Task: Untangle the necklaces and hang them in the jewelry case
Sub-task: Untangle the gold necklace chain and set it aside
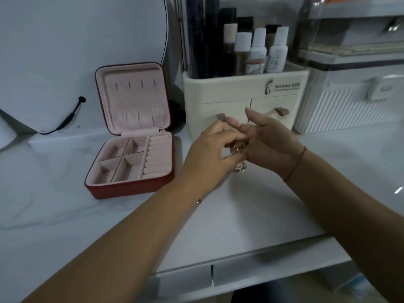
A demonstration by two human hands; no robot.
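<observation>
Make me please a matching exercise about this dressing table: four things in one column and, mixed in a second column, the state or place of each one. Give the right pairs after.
Things
1. jewelry case
2. necklaces
3. lid hooks
4. cream organizer

States or places
A. at the back, holding bottles
B. bare, nothing hangs on them
C. open, pink lining showing
D. bunched between the left hand and the right hand

Pairs: 1-C, 2-D, 3-B, 4-A
</observation>
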